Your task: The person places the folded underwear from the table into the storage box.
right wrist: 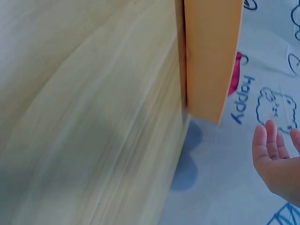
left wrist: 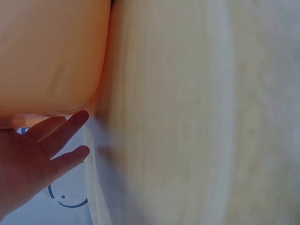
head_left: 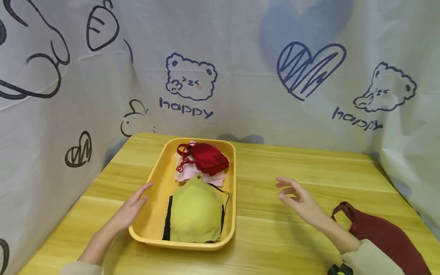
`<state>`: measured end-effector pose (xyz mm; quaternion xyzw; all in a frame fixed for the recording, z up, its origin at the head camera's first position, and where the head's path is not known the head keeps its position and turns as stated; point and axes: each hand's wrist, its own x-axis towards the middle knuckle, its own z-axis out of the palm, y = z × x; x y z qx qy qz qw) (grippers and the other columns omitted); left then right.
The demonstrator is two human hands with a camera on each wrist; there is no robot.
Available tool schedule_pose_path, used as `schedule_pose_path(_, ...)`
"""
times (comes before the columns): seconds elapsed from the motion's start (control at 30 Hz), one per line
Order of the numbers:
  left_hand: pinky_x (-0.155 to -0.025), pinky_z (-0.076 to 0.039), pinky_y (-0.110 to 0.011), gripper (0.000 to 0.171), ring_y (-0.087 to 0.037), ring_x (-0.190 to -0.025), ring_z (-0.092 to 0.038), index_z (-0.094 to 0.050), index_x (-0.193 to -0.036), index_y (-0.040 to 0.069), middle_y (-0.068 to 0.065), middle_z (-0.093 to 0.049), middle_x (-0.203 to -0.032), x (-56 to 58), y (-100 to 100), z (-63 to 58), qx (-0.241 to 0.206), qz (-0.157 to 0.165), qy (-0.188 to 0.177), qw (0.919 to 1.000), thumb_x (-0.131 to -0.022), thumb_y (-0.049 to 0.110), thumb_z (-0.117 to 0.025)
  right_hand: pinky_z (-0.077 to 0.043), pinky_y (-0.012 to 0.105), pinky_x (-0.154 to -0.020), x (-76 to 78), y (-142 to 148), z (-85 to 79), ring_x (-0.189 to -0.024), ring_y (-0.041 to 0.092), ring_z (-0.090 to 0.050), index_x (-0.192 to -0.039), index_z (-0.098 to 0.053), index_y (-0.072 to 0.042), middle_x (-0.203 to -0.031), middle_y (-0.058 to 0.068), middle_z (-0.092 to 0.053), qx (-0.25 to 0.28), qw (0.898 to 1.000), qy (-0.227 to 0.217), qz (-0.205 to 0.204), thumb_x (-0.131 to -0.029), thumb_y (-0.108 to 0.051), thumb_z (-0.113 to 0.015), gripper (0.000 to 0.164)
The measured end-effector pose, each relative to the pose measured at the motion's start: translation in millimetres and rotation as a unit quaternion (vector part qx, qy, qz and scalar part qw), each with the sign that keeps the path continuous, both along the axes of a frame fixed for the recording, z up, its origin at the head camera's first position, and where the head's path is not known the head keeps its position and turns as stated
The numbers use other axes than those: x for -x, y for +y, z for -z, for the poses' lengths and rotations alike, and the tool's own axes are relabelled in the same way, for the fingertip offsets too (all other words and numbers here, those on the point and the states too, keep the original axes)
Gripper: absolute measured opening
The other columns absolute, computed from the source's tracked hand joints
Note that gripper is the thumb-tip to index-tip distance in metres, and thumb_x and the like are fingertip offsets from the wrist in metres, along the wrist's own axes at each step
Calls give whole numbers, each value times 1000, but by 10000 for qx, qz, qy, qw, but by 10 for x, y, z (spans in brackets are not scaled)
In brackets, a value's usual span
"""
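A yellow plastic tray stands on the wooden table, left of centre. In its front half lies a folded yellow-green bra on top of black fabric. Behind it, a dark red satin drawstring pouch rests on pale pink cloth. My left hand is at the tray's left wall, fingers extended and relaxed, holding nothing. Over the table to the tray's right hovers my right hand, fingers loosely bent with nothing in them. A maroon bra lies at the right, partly hidden by the right forearm.
White sheets with drawn bears and hearts hang behind the table and along both sides. A small black object shows beside the right sleeve at the bottom edge. Bare wood of the table lies between the tray and the maroon bra.
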<state>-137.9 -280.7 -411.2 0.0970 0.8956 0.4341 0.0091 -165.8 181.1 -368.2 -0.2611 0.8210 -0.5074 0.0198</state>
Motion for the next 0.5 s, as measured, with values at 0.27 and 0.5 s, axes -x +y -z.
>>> schedule_pose_path(0.27,-98,-19,-67,43,-54,-127,-19,-22,-142,1,-31,-19,-144,-11,-11,-9,-19,-8,-49,10000,-101,14,-27,-48,28,-74,-116,276,-57,-99,5,-46,-138,-30,-3,-126,17,-40,-417,9976,-453,303,-96,-16,-45,46)
schedule_pose_path(0.5,-100,-16,-65,43,-52,-129,-16,-23,-141,0,-31,-18,-144,-3,-10,11,-122,-22,-24,9999,-101,13,-26,-50,32,-71,-225,484,-46,-97,-2,-47,-140,-28,-5,-128,19,-39,-737,9935,-714,494,-96,-20,-46,49)
